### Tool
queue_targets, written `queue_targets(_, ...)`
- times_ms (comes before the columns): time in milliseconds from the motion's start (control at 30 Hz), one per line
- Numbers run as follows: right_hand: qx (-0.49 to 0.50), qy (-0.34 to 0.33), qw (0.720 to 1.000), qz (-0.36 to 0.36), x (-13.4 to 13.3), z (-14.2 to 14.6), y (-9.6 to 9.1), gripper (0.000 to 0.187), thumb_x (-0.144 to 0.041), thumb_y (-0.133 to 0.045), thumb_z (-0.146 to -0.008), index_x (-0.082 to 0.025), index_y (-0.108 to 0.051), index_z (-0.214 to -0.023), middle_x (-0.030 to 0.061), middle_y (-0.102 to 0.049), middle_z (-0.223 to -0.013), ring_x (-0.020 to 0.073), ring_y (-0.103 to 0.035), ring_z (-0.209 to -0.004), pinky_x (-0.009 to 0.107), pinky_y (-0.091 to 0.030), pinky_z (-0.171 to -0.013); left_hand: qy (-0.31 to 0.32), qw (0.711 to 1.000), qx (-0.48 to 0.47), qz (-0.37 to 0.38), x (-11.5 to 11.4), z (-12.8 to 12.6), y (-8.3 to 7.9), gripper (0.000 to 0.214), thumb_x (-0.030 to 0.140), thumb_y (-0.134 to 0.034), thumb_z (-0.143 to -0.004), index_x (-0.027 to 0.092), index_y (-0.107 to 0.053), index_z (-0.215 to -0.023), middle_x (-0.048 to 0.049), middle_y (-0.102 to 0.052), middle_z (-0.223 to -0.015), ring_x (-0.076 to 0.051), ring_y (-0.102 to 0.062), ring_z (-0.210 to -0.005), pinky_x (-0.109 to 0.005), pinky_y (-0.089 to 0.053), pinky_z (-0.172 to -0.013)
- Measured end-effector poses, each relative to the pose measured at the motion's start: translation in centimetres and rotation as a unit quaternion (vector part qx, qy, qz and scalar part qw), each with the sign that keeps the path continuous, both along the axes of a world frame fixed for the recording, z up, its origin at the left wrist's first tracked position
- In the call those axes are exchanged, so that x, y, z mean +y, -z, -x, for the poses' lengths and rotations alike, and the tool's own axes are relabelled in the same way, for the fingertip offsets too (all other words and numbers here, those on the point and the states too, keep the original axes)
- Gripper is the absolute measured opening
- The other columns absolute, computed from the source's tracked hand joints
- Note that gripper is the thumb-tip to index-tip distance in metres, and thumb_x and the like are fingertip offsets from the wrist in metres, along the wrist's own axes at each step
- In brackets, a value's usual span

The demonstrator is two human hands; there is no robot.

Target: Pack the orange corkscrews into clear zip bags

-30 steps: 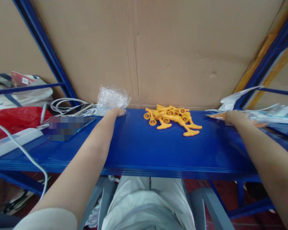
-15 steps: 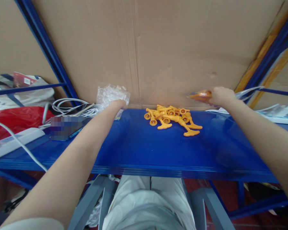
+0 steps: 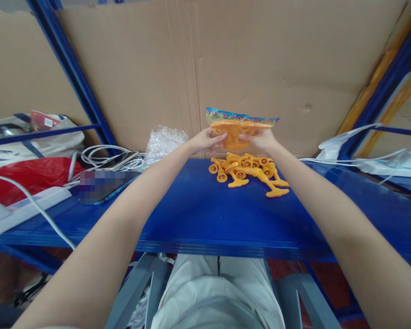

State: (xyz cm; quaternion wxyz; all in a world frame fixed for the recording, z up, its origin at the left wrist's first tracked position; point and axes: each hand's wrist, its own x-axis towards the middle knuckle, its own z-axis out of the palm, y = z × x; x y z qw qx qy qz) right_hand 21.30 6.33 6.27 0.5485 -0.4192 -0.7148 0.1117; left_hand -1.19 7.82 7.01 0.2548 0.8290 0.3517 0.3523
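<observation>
Between my hands, above the back of the table, is a clear plastic bag with orange plastic pieces inside and a colourful printed header strip along its top. My left hand grips the bag's left side, thumb in front. On its right side, my right hand pinches it in the same way. Just below the bag, a pile of loose orange plastic pieces with round cup-like ends and wide T-shaped ends lies on the blue table. Crinkled clear plastic packaging sits left of my left hand.
To the left are coiled white cables, a dark flat device with a blurred-out face, a red bag and a power strip. A cardboard wall closes off the back. A white plastic bag and cables lie at right.
My right hand has brought the bag of orange pieces from the right to the middle. My left hand has left the clear packaging and taken hold of the bag's other side.
</observation>
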Motion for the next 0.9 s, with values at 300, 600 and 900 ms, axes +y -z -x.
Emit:
queue_targets(300,0.036,-0.007,0.996,0.076,1.1,0.5,2.2,0.026,-0.022,-0.072,-0.071,-0.016,-0.069,-0.097,0.0101,-0.071,-0.115,0.0227,-0.066,-0.107,0.042,-0.049,-0.101,-0.019,0.998,-0.026,0.055,-0.3,-0.1,1.4,0.057,0.062,-0.056,-0.087,0.018,-0.060,-0.122,-0.0088,-0.073,-0.089,-0.018,-0.071,-0.069,-0.028,-0.057,-0.064)
queue_targets(600,-0.020,-0.062,0.990,0.126,-1.0,-3.0,1.2,0.039,-0.034,-0.086,-0.059,-0.018,-0.072,-0.091,0.0059,-0.075,-0.099,0.0222,-0.069,-0.094,0.044,-0.056,-0.090,-0.019,0.997,-0.051,0.048,-0.8,-1.5,1.3,0.060,0.058,-0.056,-0.089,0.014,-0.056,-0.130,-0.0118,-0.073,-0.090,-0.019,-0.072,-0.068,-0.027,-0.056,-0.059)
queue_targets(900,0.095,-0.049,0.978,0.179,-2.1,-5.2,-1.7,0.033,-0.042,-0.081,-0.072,-0.015,-0.061,-0.071,0.0006,-0.060,-0.058,0.0114,-0.061,-0.049,0.025,-0.057,-0.050,-0.090,0.986,-0.087,0.107,-0.8,-2.1,0.2,0.050,0.053,-0.043,-0.097,0.010,-0.059,-0.116,-0.0101,-0.073,-0.077,-0.015,-0.071,-0.061,-0.020,-0.052,-0.056)
